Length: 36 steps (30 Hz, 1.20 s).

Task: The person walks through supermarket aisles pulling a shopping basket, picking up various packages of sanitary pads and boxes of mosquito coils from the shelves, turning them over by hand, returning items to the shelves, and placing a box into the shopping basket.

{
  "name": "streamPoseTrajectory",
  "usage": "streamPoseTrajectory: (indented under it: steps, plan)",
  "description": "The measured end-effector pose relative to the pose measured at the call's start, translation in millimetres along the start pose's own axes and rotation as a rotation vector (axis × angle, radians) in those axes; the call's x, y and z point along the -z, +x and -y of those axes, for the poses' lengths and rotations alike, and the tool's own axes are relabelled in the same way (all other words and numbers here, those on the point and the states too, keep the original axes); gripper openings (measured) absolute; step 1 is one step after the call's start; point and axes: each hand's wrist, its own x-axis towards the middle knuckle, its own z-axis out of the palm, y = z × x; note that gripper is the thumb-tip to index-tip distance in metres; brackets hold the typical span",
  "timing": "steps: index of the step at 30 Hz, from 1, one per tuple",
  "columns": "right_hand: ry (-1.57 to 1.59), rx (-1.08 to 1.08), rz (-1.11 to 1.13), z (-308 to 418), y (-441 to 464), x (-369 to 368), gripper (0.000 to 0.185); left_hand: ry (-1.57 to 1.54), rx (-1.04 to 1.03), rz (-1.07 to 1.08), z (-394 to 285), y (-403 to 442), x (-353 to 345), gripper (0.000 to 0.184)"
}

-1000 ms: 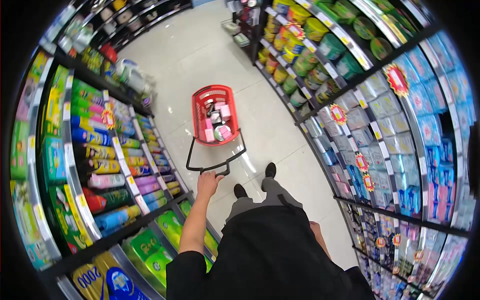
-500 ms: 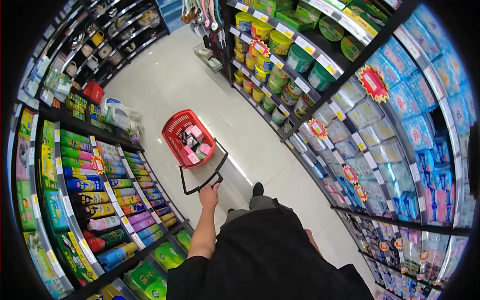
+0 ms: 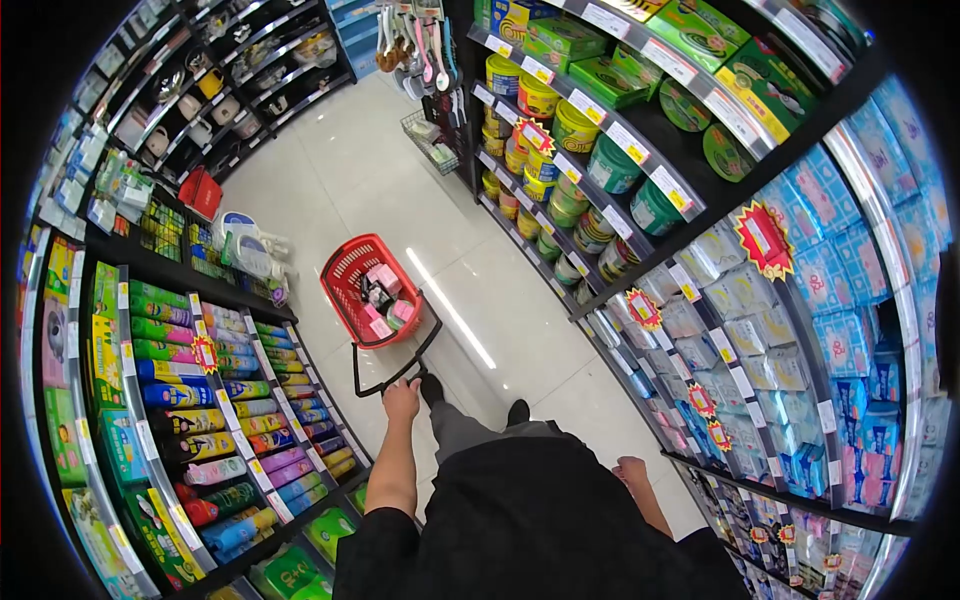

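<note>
A red plastic shopping basket (image 3: pixel 352 258) with slotted sides is ahead of me, low over the tiled floor. Inside it lie several small pink, white and dark packages (image 3: pixel 380 300). My left hand (image 3: pixel 402 399) is closed around the grip of its long black handle (image 3: pixel 428 345). On my other side, my right hand (image 3: pixel 630 468) hangs low beside my body. Its fingers look loosely apart, with nothing visible in them.
Shelves of spray cans (image 3: pixel 175 369) line the left side. On the right stand shelves with yellow and green tubs (image 3: pixel 576 127) and blue tissue packs (image 3: pixel 840 345). Hanging ladles and spoons (image 3: pixel 430 55) and a wire basket (image 3: pixel 428 140) jut out ahead. Glossy floor tiles (image 3: pixel 480 260) run between.
I have stepped forward along the aisle, with the basket carried along in my left hand. My left foot and my right hand have come into view.
</note>
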Motion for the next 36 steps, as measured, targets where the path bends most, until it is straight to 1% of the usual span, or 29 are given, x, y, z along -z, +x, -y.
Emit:
streamPoseTrajectory:
  steps: [1, 6, 8, 10, 11, 12, 13, 15, 16, 17, 18, 19, 20, 21, 22, 24, 25, 26, 28, 29, 31, 32, 34, 36]
  plan:
    - [-0.003, -0.003, -0.005, -1.7, 0.8, 0.0, 0.01, -0.007, -0.014, 0.026, 0.4, 3.5, 0.3, 0.052]
    - [-0.263, 0.237, 0.07, 8.7, 14.7, -26.4, 0.009, -0.062, -0.107, 0.125, 12.9, 33.4, 5.4, 0.05]
    - [-0.356, 0.332, 0.1, 13.4, 18.4, -53.0, 0.01, -0.095, -0.138, 0.056, 19.8, 43.0, 14.3, 0.046]
    - [-0.447, 0.417, 0.125, 15.2, 17.2, -84.0, 0.011, -0.103, -0.16, 0.096, 29.4, 58.4, 24.3, 0.044]
    - [-0.491, 0.458, 0.139, 16.5, 16.3, -100.6, 0.011, -0.12, -0.219, 0.044, 37.0, 65.5, 24.6, 0.042]
    - [-0.538, 0.491, 0.153, 16.9, 9.6, -116.4, 0.012, -0.09, -0.233, 0.058, 43.8, 71.6, 31.4, 0.04]
    - [-0.474, 0.429, 0.099, 28.4, 2.2, -135.8, 0.012, -0.096, -0.227, 0.057, 51.3, 80.3, 36.0, 0.039]
    - [-0.394, 0.394, 0.041, 45.3, -10.3, -172.3, 0.012, -0.099, -0.241, 0.067, 65.9, 96.2, 49.9, 0.039]
    - [-0.332, 0.373, -0.002, 58.2, -14.1, -186.2, 0.013, -0.125, -0.239, 0.112, 71.6, 104.5, 58.3, 0.038]
    - [-0.291, 0.535, -0.046, 56.3, -11.8, -201.1, 0.016, -0.147, -0.231, 0.161, 79.4, 111.7, 65.6, 0.038]
    - [-0.289, 0.521, -0.045, 67.8, -20.9, -216.6, 0.016, -0.14, -0.23, 0.173, 86.0, 118.9, 69.7, 0.038]
    - [-0.236, 0.321, -0.135, 102.9, -48.3, -240.0, 0.018, -0.131, -0.233, 0.175, 91.7, 124.4, 72.4, 0.038]
    - [-0.183, 0.12, -0.224, 121.3, -66.4, -257.2, 0.021, -0.122, -0.239, 0.176, 97.9, 128.4, 74.4, 0.037]
    - [-0.208, 0.194, -0.266, 116.6, -64.9, -265.5, 0.024, -0.12, -0.239, 0.171, 102.3, 134.6, 76.7, 0.037]
    - [-0.203, 0.183, -0.267, 111.7, -64.4, -271.3, 0.024, -0.112, -0.243, 0.18, 106.4, 141.2, 79.2, 0.037]
    - [-0.081, 0.15, -0.186, 98.6, -62.1, -279.2, 0.026, -0.099, -0.251, 0.188, 111.8, 153.8, 83.8, 0.035]
    - [-0.114, 0.093, -0.171, 106.3, -72.3, -283.6, 0.021, -0.097, -0.256, 0.189, 114.0, 159.1, 86.2, 0.035]
    - [-0.114, 0.086, -0.173, 92.3, -64.4, -282.3, 0.021, -0.095, -0.256, 0.196, 115.8, 163.6, 87.8, 0.035]
    - [-0.87, 0.6, -0.145, 33.0, -26.6, -267.4, 0.019, -0.093, -0.244, 0.211, 116.3, 176.2, 93.5, 0.035]
    - [-0.859, 0.59, -0.154, 11.0, -14.8, -263.1, 0.019, -0.087, -0.245, 0.221, 116.4, 182.4, 96.8, 0.034]
    - [-1.031, 0.451, -0.155, 31.8, -38.6, -269.8, 0.023, -0.092, -0.257, 0.242, 115.1, 196.0, 98.8, 0.034]
    - [-0.998, 0.441, -0.176, 28.9, -42.7, -273.8, 0.022, -0.102, -0.256, 0.257, 115.6, 203.1, 99.3, 0.034]
    - [-0.198, 0.143, -0.271, 30.2, -53.8, -293.9, 0.02, -0.211, -0.333, 0.285, 129.7, 234.6, 76.2, 0.036]
    - [-0.051, 0.003, -0.335, 80.6, -92.7, -311.9, 0.025, -0.26, -0.368, 0.287, 118.5, 255.5, 87.5, 0.039]
